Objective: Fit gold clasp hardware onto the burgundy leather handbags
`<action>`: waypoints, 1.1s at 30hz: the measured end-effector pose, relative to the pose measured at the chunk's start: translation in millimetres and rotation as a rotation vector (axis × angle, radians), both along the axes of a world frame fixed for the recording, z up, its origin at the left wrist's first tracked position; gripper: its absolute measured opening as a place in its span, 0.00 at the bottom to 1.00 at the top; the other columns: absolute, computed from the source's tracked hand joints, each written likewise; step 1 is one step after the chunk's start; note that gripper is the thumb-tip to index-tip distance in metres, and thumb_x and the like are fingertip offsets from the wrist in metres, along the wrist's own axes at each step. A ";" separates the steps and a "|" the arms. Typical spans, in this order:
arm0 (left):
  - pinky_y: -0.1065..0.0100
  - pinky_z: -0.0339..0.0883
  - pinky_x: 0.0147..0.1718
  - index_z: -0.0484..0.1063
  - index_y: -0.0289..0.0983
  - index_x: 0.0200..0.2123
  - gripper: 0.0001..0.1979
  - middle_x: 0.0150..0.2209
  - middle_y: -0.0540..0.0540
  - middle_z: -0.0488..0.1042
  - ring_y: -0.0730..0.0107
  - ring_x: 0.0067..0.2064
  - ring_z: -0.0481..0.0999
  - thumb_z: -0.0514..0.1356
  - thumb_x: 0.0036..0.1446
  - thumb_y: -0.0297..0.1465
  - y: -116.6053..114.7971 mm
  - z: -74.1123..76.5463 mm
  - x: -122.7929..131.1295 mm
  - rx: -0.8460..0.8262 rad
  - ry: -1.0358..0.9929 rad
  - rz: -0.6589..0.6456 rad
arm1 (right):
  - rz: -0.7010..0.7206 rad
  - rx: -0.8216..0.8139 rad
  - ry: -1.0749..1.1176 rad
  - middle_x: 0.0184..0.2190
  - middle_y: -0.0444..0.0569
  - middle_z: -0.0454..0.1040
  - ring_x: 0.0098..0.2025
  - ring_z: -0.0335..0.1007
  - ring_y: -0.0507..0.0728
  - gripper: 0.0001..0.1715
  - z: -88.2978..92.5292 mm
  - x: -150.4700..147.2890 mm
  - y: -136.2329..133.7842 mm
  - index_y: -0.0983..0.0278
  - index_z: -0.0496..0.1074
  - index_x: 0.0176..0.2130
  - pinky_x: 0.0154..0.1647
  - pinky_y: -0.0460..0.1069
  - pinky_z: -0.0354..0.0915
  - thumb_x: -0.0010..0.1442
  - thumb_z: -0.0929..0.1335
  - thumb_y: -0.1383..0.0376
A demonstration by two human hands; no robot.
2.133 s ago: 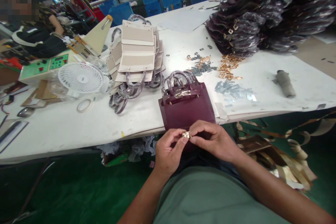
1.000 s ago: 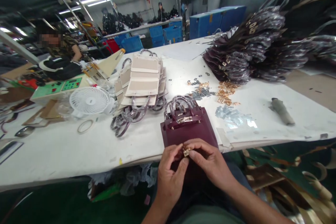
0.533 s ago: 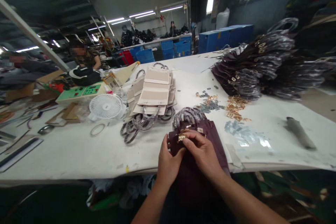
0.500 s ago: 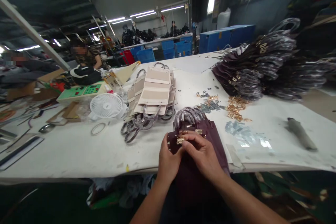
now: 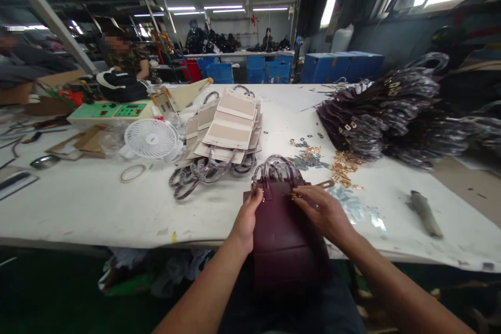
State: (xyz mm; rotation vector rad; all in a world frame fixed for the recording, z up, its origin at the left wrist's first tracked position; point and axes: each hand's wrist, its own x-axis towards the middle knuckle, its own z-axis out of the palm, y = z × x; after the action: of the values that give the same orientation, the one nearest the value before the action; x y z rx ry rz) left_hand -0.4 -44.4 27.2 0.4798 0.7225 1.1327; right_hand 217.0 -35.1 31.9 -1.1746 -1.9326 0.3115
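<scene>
A dark burgundy handbag stands upright at the table's front edge, its smooth panel facing me. Its two handles are wrapped in clear plastic. My left hand is closed on the bag's upper left side, thumb on the front beside a handle base. My right hand pinches at the bag's upper right, where small gold metal shows by the fingertips. A narrow strap end with a gold plate sticks out beyond those fingers. What exactly the fingertips grip is partly hidden.
Gold fittings and grey metal plates lie behind the bag, with clear film pieces nearer. Beige bag panels and a white fan are left. Burgundy bags are piled right, near a grey cylindrical object.
The bag has turned its smooth panel toward me. My hands, together at a gold fitting before, have moved apart to the bag's two upper sides. The view has shifted slightly right.
</scene>
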 end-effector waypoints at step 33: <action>0.45 0.71 0.58 0.75 0.35 0.57 0.28 0.47 0.36 0.82 0.44 0.52 0.81 0.63 0.63 0.48 14.3 -18.4 -4.8 -0.206 -0.309 -0.172 | 0.277 -0.022 -0.831 0.40 0.51 0.78 0.41 0.73 0.59 0.13 37.5 -21.0 56.3 0.59 0.78 0.49 0.37 0.51 0.62 0.72 0.64 0.64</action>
State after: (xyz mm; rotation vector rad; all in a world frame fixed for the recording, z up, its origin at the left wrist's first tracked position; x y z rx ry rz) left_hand -5.2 -30.2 8.8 0.1819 0.5102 0.9326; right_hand 196.0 21.1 69.4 -1.1445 -2.8272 -0.0367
